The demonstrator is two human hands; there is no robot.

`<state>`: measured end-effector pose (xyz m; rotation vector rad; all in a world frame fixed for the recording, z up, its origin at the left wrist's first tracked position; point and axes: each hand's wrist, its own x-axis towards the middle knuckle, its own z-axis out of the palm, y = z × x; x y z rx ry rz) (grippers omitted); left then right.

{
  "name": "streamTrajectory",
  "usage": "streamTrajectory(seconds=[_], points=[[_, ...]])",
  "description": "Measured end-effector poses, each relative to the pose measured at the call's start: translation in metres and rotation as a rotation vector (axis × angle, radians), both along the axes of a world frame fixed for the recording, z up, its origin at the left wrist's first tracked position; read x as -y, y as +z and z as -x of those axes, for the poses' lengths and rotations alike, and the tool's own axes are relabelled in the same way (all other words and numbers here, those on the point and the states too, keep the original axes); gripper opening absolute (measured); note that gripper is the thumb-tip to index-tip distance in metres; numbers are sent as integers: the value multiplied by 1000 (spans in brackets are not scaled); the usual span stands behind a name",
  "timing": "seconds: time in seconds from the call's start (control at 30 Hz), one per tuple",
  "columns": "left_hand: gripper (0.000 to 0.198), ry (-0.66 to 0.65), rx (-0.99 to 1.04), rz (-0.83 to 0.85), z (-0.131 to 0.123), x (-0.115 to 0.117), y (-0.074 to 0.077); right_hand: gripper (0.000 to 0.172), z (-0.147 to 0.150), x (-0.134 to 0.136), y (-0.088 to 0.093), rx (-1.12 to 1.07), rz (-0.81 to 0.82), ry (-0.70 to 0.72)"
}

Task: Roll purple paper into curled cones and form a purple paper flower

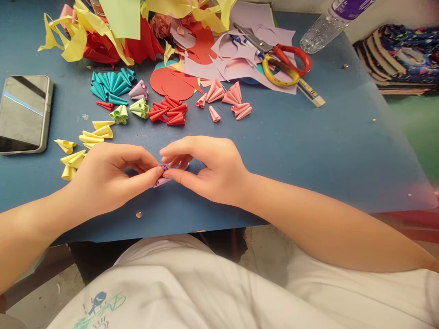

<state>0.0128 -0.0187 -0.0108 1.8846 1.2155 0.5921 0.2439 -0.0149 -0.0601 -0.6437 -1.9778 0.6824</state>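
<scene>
One curled lilac paper piece (161, 182) is pinched between left hand (111, 172) and right hand (216, 170), near the blue tabletop's front edge (212, 223).

The paper (159, 183) you're pinching is lilac, set against your blue table (308, 155). Your cones run teal (111, 86), lilac (139, 90), pale green (140, 108), red (176, 109), pink (215, 114) and yellow (92, 138). Above them you have lilac, red and yellow scraps (202, 68). Your scissors (287, 59) pair a red loop with a yellow one. The bottle's label (350, 6) is purple; your white shirt (178, 278) bears a blue-and-green print (99, 302). The cloth (411, 50) at your right is dark with a multicoloured pattern.
</scene>
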Motion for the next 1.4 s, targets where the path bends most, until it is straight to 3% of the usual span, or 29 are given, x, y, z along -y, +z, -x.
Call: streamTrajectory(seconds=[0.3,0.93,1.23,1.3,1.4], points=[[8,-43,54,-20,2,-1,4,10,1,4,3,-96,174,-9],[7,-7,-23,-57,4,-1,1,9,-1,3,5,-85,175,48],[8,-22,-48,-100,5,0,0,26,0,0,3,-189,572,86],[8,-30,-52,-90,5,0,0,19,0,1,3,-163,491,78],[8,-36,-55,-45,4,0,-1,10,0,3,4,-79,233,42]])
